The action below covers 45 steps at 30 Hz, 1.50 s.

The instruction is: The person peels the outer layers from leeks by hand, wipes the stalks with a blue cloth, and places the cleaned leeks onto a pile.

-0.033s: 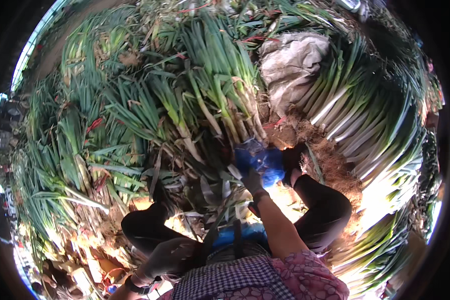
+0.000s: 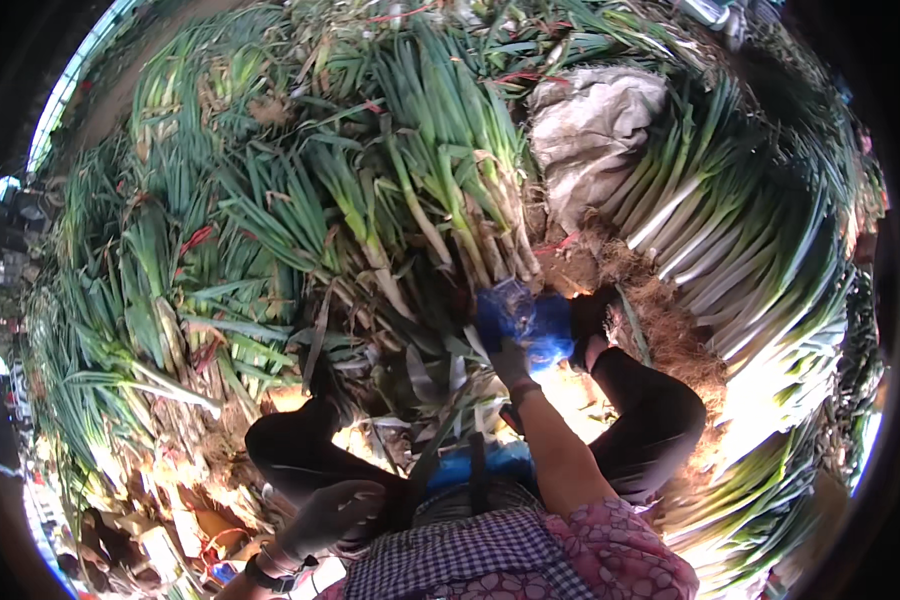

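My right hand (image 2: 511,364), in a grey glove, reaches forward between my knees. Its fingers close on the near edge of a crumpled blue plastic bag (image 2: 542,328); the bag hides the fingertips. What the bag holds, I cannot make out. By my left thigh rests my left hand (image 2: 338,508), gloved in dark grey, with nothing visible in it and its fingers lying loosely. Just beyond the blue bag stands a leaning bunch of leeks (image 2: 460,190), roots toward me and green tops away.
A large heap of leeks (image 2: 160,250) spreads along the left. To the right, trimmed leeks (image 2: 730,260) lie fanned in a row, with brown roots (image 2: 675,335) toward me. A whitish woven sack (image 2: 590,135) slumps between them. Loose leaves (image 2: 425,375) litter the ground.
The whole view has shifted slightly, so things sit a little further right. Both hands keep nearly the same places; the right stays on the blue plastic bag.
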### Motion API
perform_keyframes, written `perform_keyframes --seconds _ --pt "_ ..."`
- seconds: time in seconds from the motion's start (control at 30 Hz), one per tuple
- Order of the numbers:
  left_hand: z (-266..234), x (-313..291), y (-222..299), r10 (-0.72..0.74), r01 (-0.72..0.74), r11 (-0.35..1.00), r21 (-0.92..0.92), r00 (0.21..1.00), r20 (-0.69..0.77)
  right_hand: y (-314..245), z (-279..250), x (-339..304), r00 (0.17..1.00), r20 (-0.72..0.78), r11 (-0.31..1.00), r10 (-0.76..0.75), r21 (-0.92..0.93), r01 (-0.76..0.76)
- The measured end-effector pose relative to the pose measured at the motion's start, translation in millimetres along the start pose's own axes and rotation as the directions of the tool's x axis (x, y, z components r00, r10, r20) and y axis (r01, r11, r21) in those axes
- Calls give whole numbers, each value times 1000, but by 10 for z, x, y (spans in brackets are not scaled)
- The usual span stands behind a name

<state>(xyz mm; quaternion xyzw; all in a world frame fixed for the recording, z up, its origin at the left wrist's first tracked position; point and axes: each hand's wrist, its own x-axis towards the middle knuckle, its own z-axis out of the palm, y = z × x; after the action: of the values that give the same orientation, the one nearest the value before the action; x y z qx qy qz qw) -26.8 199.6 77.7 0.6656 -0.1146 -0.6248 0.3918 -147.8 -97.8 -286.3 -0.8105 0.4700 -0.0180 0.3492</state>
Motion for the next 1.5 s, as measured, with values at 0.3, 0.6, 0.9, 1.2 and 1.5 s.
perform_keyframes --seconds 0.3,0.6,0.9,1.2,1.5 --pt "-242 428 -55 371 -346 853 392 929 12 -819 -1104 -260 954 42 908 -298 319 270" --pt "-605 1524 -316 202 -204 976 -72 979 -33 -1210 -3798 -194 859 -476 576 -188 655 489" --pt "-468 1618 -74 245 -250 963 -102 968 -57 -29 -4569 -934 726 -675 619 133 628 471" --pt "-687 1791 -117 264 -281 957 -67 946 -186 930 -4487 -1785 753 -250 782 609 349 -516" --pt "-826 1807 -200 421 -394 905 158 881 -215 -2150 -3363 -1007 899 -175 908 -402 47 415"
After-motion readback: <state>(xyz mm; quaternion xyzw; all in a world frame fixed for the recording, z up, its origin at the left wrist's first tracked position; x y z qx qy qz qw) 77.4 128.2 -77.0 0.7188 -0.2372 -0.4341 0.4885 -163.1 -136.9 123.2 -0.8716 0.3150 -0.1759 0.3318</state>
